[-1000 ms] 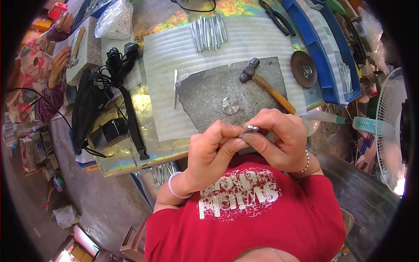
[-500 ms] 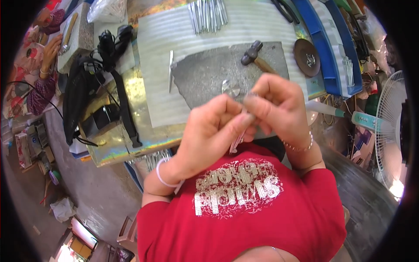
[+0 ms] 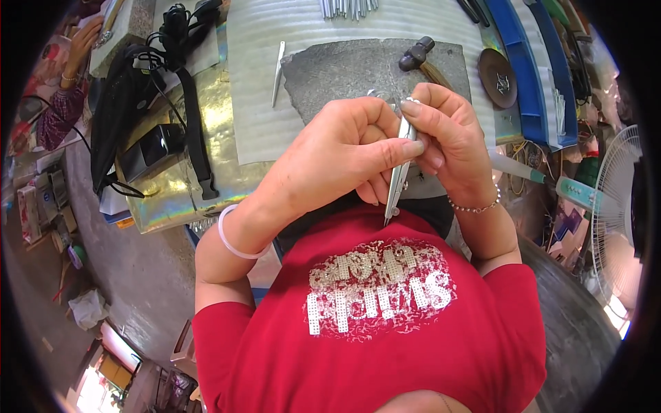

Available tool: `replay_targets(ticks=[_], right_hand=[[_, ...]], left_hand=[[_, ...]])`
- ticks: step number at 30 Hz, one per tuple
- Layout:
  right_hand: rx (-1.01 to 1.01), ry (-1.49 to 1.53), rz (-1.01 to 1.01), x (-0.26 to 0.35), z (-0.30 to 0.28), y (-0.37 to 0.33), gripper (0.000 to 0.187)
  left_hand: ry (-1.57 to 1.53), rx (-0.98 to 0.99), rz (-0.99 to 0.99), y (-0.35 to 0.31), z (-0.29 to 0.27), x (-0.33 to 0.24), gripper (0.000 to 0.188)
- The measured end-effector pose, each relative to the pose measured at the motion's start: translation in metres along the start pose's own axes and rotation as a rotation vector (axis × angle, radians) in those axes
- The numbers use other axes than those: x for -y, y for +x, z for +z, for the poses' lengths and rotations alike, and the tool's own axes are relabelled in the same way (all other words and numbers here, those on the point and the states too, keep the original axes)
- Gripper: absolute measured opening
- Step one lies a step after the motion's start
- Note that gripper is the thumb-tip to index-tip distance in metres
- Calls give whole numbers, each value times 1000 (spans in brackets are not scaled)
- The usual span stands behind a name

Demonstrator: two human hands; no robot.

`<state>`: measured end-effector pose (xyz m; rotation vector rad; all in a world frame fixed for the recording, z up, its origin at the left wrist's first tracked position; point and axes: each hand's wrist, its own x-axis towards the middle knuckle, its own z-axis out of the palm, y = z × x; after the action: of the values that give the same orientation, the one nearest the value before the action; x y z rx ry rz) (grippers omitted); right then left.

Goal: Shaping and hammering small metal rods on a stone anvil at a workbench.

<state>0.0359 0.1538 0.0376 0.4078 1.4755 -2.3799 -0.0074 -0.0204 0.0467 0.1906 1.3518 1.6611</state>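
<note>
A slim silver drawing compass (image 3: 397,180) is held upright in front of my red shirt, its legs together and its pointed end down. My left hand (image 3: 351,144) pinches its upper part between thumb and curled fingers. Around its top end, the thumb and fingertips of my right hand (image 3: 447,131) are closed; what lies right under those fingertips is hidden. Beyond my hands is a rough grey slab (image 3: 337,69), with a hammer (image 3: 416,54) on its right part. A shiny round piece on the slab is mostly covered by my hands. One slim metal leg (image 3: 279,74) lies left of the slab.
Several slim metal pieces (image 3: 349,7) lie at the far edge. A brown dish (image 3: 492,58) with small metal parts stands right, beside a blue tray (image 3: 523,76). Black straps (image 3: 195,131) lie left. A fan (image 3: 615,206) stands right; another person's hand (image 3: 82,48) is far left.
Both hands have come closer together around the compass, which now shows much more plainly below them. The table's things sit higher in the view.
</note>
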Motion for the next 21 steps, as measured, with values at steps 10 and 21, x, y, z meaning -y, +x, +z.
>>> replay_targets(ticks=[10,21], right_hand=[[-124,85,-74,-11,8,-21,15],[-153,219,-54,-17,0,-35,15]], left_hand=[[186,110,-75,-1,3,-18,25],[133,210,-161,7,11,-15,25]])
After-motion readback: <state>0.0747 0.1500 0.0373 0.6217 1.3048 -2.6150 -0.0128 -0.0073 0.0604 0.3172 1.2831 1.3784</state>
